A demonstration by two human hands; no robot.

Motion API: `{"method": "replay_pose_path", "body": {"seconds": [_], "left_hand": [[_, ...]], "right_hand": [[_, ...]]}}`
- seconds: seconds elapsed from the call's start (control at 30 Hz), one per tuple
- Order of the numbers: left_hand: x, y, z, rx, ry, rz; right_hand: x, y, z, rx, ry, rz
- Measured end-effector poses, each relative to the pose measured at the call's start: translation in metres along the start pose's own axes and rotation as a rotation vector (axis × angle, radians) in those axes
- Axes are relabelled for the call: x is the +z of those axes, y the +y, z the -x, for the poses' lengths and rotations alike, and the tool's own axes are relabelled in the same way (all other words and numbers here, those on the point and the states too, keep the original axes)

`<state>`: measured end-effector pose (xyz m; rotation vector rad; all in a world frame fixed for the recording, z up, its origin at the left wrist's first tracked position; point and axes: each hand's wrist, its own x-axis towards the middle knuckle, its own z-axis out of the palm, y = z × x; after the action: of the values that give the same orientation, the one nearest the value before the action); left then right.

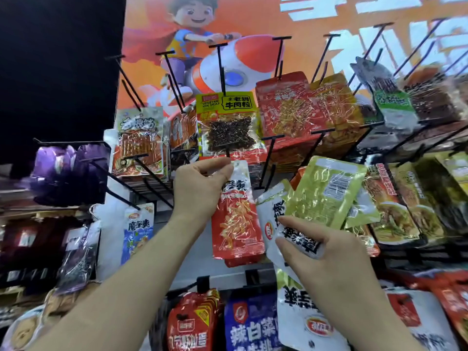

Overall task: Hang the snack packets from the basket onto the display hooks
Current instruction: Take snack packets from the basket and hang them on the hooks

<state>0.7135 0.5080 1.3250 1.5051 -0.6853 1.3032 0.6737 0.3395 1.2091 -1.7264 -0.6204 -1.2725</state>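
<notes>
My left hand (200, 183) pinches the white top edge of a red snack packet (236, 224) and holds it up at the tip of a black display hook (228, 150) in the middle row. My right hand (326, 249) grips a bunch of packets: white ones with black lettering (298, 236) and a yellow-green one (326, 191) turned back side out, with a barcode. The basket is out of view.
Rows of black hooks stick out toward me from an orange cartoon poster (228, 34). A yellow packet (228, 122) and red packets (286, 110) hang above; blue packets (138, 231) hang at the left, red and blue ones (250, 325) below. Purple packets (68, 171) hang on the neighbouring rack.
</notes>
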Motion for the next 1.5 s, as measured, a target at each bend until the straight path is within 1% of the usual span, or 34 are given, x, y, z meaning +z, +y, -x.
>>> {"method": "replay_pose_path", "body": {"seconds": [0.2,0.27,0.33,0.5,0.63,0.73,0.83,0.9,1.0,1.1,1.23,1.33,1.43,1.47,1.5], "left_hand": [[0.003,0.002,-0.009,0.036,-0.02,-0.065],[0.001,0.001,-0.007,0.028,-0.033,-0.067],[0.0,-0.001,-0.003,0.025,-0.035,-0.055],[0.004,-0.002,-0.002,-0.022,0.006,0.016],[0.007,-0.002,-0.003,0.041,-0.013,-0.025],[0.007,-0.003,-0.003,0.041,-0.034,-0.036],[0.007,-0.004,-0.003,0.04,-0.005,-0.02],[0.006,-0.005,-0.005,0.068,0.002,-0.052],[0.005,-0.014,-0.008,0.094,-0.034,-0.198],[0.008,-0.033,-0.007,0.073,-0.134,-0.375],[0.017,-0.055,-0.016,0.103,-0.284,-0.668],[0.019,-0.065,-0.023,0.085,-0.305,-0.866],[0.017,-0.052,-0.016,0.11,-0.347,-1.153],[0.012,-0.043,-0.009,0.154,-0.305,-1.178],[0.005,-0.033,-0.002,0.206,-0.252,-1.138]], "right_hand": [[-0.002,0.005,-0.003,0.01,-0.006,-0.072],[-0.005,0.003,-0.001,0.05,-0.048,-0.099],[-0.007,-0.001,0.001,0.061,-0.065,-0.102],[-0.004,0.001,0.0,0.019,-0.043,-0.175],[-0.006,0.003,0.0,0.04,-0.048,-0.201],[-0.008,0.006,0.0,0.054,-0.042,-0.207],[-0.008,0.009,0.001,0.038,-0.043,-0.197],[-0.009,0.01,0.001,0.036,-0.042,-0.198],[-0.011,0.011,0.0,0.025,-0.053,-0.192],[-0.014,0.013,-0.001,0.026,-0.084,-0.168],[-0.015,0.013,-0.003,0.02,-0.142,-0.121],[-0.017,0.011,-0.005,0.01,-0.181,-0.132],[-0.017,0.011,-0.003,-0.003,-0.207,-0.164],[-0.017,0.012,-0.002,0.002,-0.207,-0.175],[-0.018,0.012,-0.002,0.005,-0.203,-0.185]]}}
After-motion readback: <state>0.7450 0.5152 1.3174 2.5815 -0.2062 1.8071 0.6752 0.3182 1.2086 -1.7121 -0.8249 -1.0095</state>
